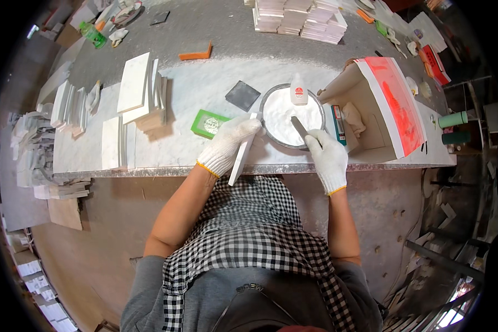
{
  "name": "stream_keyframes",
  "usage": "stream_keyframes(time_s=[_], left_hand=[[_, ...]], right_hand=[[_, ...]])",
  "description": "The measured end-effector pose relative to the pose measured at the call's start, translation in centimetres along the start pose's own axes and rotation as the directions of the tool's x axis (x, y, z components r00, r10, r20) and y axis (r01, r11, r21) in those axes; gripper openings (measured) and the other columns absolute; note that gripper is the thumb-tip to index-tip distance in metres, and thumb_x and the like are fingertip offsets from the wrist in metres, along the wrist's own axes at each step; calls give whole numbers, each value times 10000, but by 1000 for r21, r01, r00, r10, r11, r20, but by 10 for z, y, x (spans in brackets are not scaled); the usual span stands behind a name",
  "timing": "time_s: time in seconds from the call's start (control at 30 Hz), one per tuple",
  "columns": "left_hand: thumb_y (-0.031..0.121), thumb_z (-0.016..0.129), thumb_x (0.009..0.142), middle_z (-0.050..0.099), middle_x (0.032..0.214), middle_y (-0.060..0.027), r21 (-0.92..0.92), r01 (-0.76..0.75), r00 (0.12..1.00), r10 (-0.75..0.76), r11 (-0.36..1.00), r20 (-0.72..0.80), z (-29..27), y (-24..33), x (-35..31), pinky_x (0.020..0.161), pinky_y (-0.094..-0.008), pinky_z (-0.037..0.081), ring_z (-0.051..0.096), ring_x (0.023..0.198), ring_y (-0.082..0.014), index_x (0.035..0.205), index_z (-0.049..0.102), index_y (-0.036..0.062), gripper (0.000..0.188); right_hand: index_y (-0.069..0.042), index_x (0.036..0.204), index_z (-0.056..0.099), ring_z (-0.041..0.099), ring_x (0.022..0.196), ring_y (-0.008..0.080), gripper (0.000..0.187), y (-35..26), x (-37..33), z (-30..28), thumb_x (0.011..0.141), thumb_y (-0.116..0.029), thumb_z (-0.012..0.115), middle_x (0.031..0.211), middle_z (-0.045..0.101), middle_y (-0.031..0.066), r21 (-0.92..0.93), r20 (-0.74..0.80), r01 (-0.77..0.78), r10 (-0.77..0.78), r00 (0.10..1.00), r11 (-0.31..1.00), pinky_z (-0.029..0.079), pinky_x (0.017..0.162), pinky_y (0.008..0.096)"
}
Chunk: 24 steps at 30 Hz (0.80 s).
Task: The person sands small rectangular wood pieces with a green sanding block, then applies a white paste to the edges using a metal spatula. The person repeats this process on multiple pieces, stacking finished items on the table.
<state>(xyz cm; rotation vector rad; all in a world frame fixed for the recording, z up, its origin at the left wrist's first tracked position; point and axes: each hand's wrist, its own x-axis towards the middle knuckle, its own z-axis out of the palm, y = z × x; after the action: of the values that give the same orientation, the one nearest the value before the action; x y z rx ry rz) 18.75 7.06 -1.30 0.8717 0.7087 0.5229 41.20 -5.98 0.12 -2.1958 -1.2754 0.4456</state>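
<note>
The left hand [227, 145], in a white knit glove with a yellow cuff, grips a thin white rectangular tile [242, 150] held on edge, tilted over the near rim of the grey stone workbench [166, 94]. The right hand [327, 157], gloved alike, closes on a flat grey metal spatula [299, 128] whose blade reaches into the round metal bowl of white paste [291, 113] (a small white squeeze bottle [299, 91] rests on its far rim). A green tin [209, 123] lies just left of the tile; an open cardboard box [379, 105] stands right of the bowl.
</note>
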Motion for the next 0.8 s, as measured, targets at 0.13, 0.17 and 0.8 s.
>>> stream_keyframes(time_s=[0.13,0.17,0.8], left_hand=[[432,751,874,702,1073,-116,96,0,1000,0,995,5,0,2,3,879,-320,539,652,974,-198,1251,635,-21,601],[434,758,867,699,1082,-114,105,7,1000,-7,994,1,3,6,2,885,-321,536,650,980,-197,1266,628,-23,620],[446,834,758,599,1365,-149,196,-106,992,89,975,94,12,32,6,1091,-345,423,562,1251,-237,1435,519,-59,902]], right_hand=[[-92,1082,748,691,918,321,285,3,14,-11,935,-317,653,1009,734,150,118,60,-32,25,998,993,519,808,394],[-89,1078,751,692,915,316,290,3,17,-13,935,-322,655,1009,735,150,145,93,-51,37,995,988,518,805,385],[-89,1053,770,683,855,242,299,9,40,-12,904,-306,629,950,738,127,182,337,-47,-17,941,982,512,781,354]])
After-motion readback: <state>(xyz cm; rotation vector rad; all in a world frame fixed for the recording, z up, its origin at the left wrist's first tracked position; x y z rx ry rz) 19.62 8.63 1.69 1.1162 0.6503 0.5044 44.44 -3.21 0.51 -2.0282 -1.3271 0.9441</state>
